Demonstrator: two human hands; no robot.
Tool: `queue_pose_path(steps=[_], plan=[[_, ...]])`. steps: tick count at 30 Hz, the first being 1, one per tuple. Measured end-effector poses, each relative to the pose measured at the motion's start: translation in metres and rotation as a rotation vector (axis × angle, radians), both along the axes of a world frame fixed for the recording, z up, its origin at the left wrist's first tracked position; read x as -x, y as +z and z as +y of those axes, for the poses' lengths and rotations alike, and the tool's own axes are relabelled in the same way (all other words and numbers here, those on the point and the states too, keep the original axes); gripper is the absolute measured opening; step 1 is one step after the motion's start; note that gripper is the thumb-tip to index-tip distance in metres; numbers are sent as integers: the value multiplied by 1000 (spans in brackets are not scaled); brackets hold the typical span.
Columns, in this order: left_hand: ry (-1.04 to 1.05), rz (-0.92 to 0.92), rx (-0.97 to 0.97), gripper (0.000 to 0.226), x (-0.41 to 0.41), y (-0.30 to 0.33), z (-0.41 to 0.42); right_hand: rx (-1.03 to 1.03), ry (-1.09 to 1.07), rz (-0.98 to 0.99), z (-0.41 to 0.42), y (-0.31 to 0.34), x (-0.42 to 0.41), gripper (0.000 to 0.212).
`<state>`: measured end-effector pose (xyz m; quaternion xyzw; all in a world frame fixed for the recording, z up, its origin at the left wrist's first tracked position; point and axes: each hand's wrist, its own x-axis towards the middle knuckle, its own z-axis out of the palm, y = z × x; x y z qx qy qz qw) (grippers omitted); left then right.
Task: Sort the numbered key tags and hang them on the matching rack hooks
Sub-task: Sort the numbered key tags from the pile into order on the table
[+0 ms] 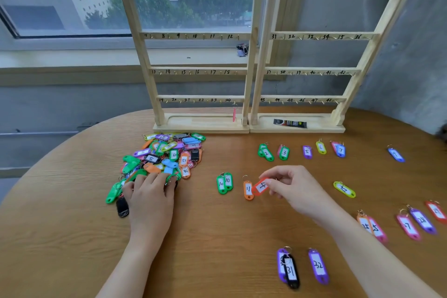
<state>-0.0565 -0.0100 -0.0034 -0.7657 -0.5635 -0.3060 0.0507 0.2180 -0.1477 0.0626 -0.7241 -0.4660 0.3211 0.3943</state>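
Head view: far-right tags [422,221] blurred, right hand [292,189] pinching red tag 4 [261,186], left hand [151,197] flat on pile [167,155].

R hand [290,186] w/ tag 4 [260,186]

Head-worn wide-angle view, forward and down, close over table [72,237]

Open table [205,237] between the tag pile [167,155] and sorted tags [284,152] — racks [200,101] block the rear.
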Motion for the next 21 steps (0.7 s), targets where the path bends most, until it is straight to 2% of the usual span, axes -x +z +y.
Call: queue_pose_path(steps=[3, 7, 9, 13, 18, 21], plan=[[6, -32, -2, 22, 0, 0, 1, 7, 1, -20, -1, -3, -1, 18], [8, -69, 0, 5, -2, -4, 4, -7, -8, -25, -2, -4, -3, 22], [13, -72, -8, 13, -3, -5, 5, -12, -16, -21, -3, -5, -5, 24], [-3, -96, 3, 16, 2, 0, 3, -3, -13, -72, -6, -4, -13, 24], [-57, -54, 25, 45, 4, 14, -9, 21, -42, -151, -10, -2, -35, 23], [-68, -17, 43, 49, 4, 21, -17, 7, -81, -170, -15, 0, -49, 15]])
